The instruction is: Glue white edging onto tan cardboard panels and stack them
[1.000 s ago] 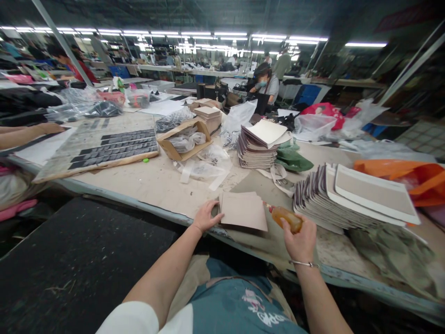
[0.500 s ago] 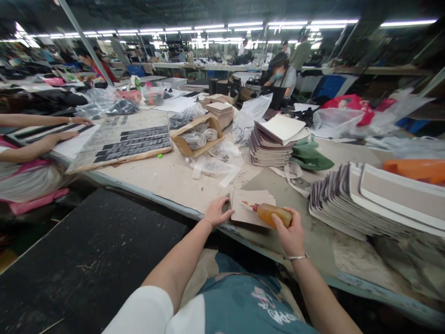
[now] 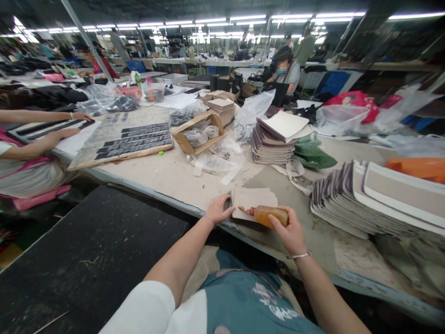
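My right hand (image 3: 290,229) is wrapped round an amber squeeze bottle (image 3: 270,216) with a red cap. The bottle lies tilted, its nozzle pointing left, low over a small stack of beige sheets (image 3: 255,197) at the table's front edge. At the left side of that stack rests my left hand (image 3: 219,209), fingers apart, the tips touching the sheets' edge. Nothing shows in its grasp.
Stacked panels (image 3: 274,139) stand behind the sheets, and a larger pile (image 3: 389,199) is at the right. An open cardboard box (image 3: 200,134) and plastic bags lie beyond. A board with black strips (image 3: 135,139) is left, near a co-worker's arms.
My right hand has moved the bottle slightly left and toward me, so its nozzle is lower on the top sheet. My left hand stays at the stack's left edge.
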`<state>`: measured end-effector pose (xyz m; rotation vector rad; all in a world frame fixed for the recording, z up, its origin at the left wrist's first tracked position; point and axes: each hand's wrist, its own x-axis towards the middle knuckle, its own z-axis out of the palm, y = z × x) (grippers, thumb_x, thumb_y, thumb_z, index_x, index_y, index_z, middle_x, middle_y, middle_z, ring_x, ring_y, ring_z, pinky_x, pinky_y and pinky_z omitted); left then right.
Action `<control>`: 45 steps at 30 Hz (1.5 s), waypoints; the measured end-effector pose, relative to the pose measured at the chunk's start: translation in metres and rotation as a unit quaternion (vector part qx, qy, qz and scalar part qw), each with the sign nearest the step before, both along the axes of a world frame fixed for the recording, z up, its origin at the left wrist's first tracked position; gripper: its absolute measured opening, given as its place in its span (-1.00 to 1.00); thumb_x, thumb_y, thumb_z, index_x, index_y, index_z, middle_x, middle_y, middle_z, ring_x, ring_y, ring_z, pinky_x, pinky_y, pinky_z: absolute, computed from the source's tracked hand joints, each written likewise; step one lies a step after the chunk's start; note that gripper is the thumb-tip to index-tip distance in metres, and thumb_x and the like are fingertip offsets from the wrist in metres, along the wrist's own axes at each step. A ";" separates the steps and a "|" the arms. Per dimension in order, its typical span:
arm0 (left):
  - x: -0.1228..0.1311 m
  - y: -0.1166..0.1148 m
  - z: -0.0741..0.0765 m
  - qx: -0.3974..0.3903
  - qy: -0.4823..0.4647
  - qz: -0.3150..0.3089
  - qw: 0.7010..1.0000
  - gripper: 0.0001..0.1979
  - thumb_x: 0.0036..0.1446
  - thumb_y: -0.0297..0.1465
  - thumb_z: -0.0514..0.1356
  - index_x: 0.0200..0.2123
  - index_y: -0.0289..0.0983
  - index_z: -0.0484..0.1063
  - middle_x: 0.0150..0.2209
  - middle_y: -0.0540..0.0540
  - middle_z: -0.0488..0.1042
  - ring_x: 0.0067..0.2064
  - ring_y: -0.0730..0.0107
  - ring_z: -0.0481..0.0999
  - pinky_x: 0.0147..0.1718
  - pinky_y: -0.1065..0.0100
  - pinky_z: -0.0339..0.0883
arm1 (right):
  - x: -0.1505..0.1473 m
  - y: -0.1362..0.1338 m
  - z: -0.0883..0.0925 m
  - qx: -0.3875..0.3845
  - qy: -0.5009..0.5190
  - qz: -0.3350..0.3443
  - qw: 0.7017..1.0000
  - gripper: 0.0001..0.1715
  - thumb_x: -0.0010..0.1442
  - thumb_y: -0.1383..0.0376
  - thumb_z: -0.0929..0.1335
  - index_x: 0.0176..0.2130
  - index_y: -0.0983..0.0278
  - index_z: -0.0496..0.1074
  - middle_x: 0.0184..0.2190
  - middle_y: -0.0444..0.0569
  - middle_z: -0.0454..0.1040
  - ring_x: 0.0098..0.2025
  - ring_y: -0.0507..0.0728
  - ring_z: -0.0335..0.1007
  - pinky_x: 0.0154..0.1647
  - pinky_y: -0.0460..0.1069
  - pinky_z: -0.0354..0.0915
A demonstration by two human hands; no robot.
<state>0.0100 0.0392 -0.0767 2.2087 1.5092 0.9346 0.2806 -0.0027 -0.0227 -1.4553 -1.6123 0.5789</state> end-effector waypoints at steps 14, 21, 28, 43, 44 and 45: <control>-0.001 0.003 -0.003 -0.001 0.000 -0.007 1.000 -0.56 0.10 -0.17 0.11 -0.02 -0.30 0.27 -0.05 -0.22 0.39 0.01 0.15 0.36 0.03 0.13 0.23 | 0.040 -0.016 -0.012 -0.103 0.194 -0.050 0.974 -0.46 -0.02 -0.01 0.38 -0.12 0.22 0.29 -0.31 -0.09 0.39 -0.32 0.09 0.31 -0.29 -0.02 0.28; -0.001 0.003 0.000 -0.002 -0.006 -0.012 1.000 -0.59 0.09 -0.18 0.12 -0.03 -0.27 0.28 -0.07 -0.19 0.39 -0.01 0.16 0.37 0.02 0.11 0.23 | 0.097 -0.002 -0.022 -0.009 0.152 -0.217 0.964 -0.42 -0.12 0.00 0.43 -0.16 0.25 0.34 -0.31 -0.07 0.40 -0.30 0.10 0.31 -0.23 0.02 0.27; -0.001 0.003 0.000 -0.008 0.002 -0.011 1.000 -0.59 0.10 -0.17 0.11 -0.03 -0.27 0.27 -0.05 -0.20 0.39 0.00 0.15 0.36 0.03 0.11 0.23 | 0.105 0.002 -0.013 -0.011 0.042 -0.205 0.978 -0.43 -0.08 -0.04 0.40 -0.16 0.24 0.36 -0.28 -0.06 0.41 -0.28 0.12 0.32 -0.19 0.05 0.25; -0.001 0.005 -0.005 -0.014 0.012 0.002 1.000 -0.60 0.10 -0.18 0.12 -0.05 -0.27 0.29 -0.05 -0.18 0.39 0.01 0.16 0.37 0.05 0.10 0.22 | 0.113 -0.046 0.016 -0.108 0.003 -0.133 0.985 -0.46 -0.09 -0.06 0.39 -0.21 0.23 0.38 -0.34 -0.07 0.42 -0.32 0.14 0.32 -0.27 0.03 0.26; -0.001 0.005 -0.005 -0.011 0.009 0.000 1.000 -0.60 0.10 -0.18 0.12 -0.05 -0.28 0.29 -0.06 -0.18 0.39 0.00 0.16 0.37 0.05 0.10 0.22 | 0.113 -0.049 0.015 -0.118 0.042 -0.128 0.984 -0.45 -0.11 -0.05 0.40 -0.21 0.23 0.37 -0.35 -0.07 0.42 -0.32 0.14 0.32 -0.27 0.03 0.26; -0.001 0.005 -0.005 -0.009 0.005 -0.003 1.000 -0.60 0.10 -0.18 0.12 -0.05 -0.28 0.29 -0.06 -0.19 0.40 0.00 0.16 0.37 0.05 0.10 0.22 | 0.113 -0.052 0.013 -0.132 0.098 -0.122 0.979 -0.44 -0.12 -0.04 0.41 -0.20 0.24 0.36 -0.36 -0.06 0.41 -0.32 0.15 0.33 -0.29 0.04 0.27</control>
